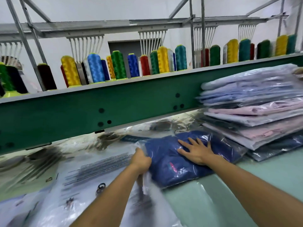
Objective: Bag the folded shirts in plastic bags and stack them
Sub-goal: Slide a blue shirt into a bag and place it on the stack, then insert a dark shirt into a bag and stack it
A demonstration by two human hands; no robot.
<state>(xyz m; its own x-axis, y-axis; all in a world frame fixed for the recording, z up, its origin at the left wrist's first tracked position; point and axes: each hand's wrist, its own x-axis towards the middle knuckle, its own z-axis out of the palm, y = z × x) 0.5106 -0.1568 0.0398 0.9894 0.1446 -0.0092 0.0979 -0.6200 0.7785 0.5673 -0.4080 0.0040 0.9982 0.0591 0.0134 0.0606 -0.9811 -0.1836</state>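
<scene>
Your forearms reach over the desk (pixel 246 185). Your left hand (pixel 141 159) is curled tight on the mouth of the plastic bag (pixel 152 190), at the left end of the blue shirt (pixel 160 151). Your right hand (pixel 197 151) lies flat on top, fingers spread. The shirt's long axis runs left to right, its far end just beside the stack (pixel 255 112), so the right hand is nearer.

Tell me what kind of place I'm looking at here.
Probably a garment workshop, at an embroidery machine used as a packing bench: colourful cones of sewing thread stand above a long green metal beam, and a stack of folded shirts in clear plastic bags sits at right.
</scene>
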